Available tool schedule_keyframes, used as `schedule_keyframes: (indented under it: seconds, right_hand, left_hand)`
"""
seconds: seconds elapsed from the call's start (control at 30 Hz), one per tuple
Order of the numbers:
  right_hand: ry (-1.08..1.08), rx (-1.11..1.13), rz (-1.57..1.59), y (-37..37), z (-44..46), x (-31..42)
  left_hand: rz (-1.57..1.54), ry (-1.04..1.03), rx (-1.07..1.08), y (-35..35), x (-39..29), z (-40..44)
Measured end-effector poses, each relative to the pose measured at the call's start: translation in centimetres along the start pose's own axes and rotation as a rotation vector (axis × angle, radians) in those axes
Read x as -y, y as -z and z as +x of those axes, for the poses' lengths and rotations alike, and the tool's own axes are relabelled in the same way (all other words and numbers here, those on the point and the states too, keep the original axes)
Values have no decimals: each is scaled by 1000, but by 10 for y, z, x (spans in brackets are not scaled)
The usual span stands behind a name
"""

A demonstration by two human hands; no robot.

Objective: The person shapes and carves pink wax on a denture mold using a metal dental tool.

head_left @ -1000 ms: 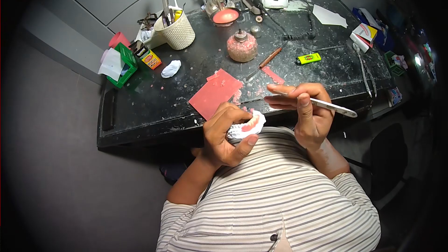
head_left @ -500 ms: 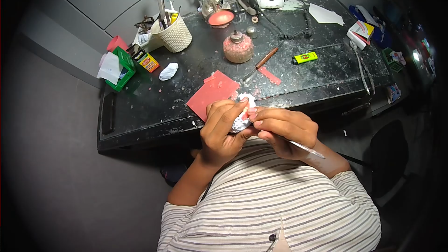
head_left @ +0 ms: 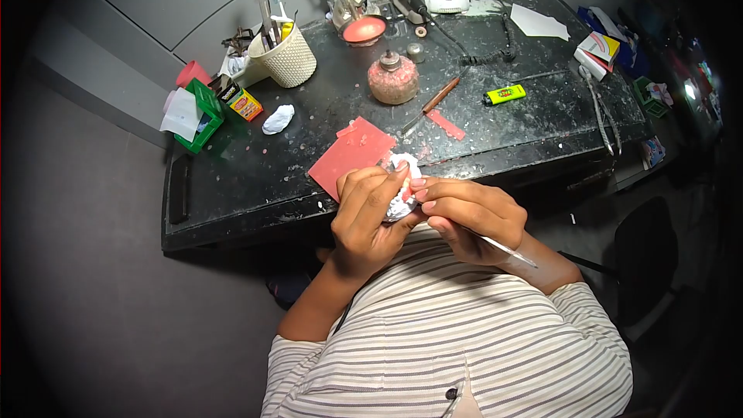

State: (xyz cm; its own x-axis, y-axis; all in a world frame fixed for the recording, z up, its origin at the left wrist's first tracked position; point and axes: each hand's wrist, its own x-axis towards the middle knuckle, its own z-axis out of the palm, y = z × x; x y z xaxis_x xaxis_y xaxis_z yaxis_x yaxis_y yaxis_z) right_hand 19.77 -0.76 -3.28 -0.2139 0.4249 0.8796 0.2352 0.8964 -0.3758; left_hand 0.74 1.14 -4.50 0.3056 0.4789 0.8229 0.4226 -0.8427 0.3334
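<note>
My left hand (head_left: 365, 215) is closed around a white plaster dental cast (head_left: 398, 209), with its thumb below and fingers over the top. Pink wax (head_left: 408, 193) and yellowish teeth show on the cast between my hands. My right hand (head_left: 481, 215) grips a slender metal dental carver (head_left: 508, 250). The carver's rear end sticks out toward my right wrist, while its working tip is hidden by the fingers. My right fingertips meet the cast at its right side. A pink wax sheet (head_left: 348, 156) lies on the bench just beyond my left hand.
On the black bench (head_left: 480, 135) stand a spirit burner (head_left: 393, 81) and a white tool cup (head_left: 288, 62). A wooden-handled wax knife (head_left: 433, 104), wax strip (head_left: 446, 125), green lighter (head_left: 505, 94) and metal pliers (head_left: 600, 112) lie farther right. A lamp (head_left: 364, 29) stands behind.
The cast has turned very slightly in my left hand, and my left fingers have shifted a little over it. Both hands keep their holds; the bench things look unmoved apart from a small view shift.
</note>
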Motion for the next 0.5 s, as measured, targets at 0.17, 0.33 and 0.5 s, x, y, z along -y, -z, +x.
schedule_keyframes:
  seconds: [0.17,0.33,0.5]
  right_hand:
    - [-5,-2,-3,-1,-2,-1]
    - [11,-19,12,-2,-3,-2]
    - [-5,6,7,-2,-3,-2]
  left_hand:
    - [46,-20,1,1,-1,1]
    - [103,-27,-5,-1,-2,0]
    - [117,-13,0,-2,-3,0]
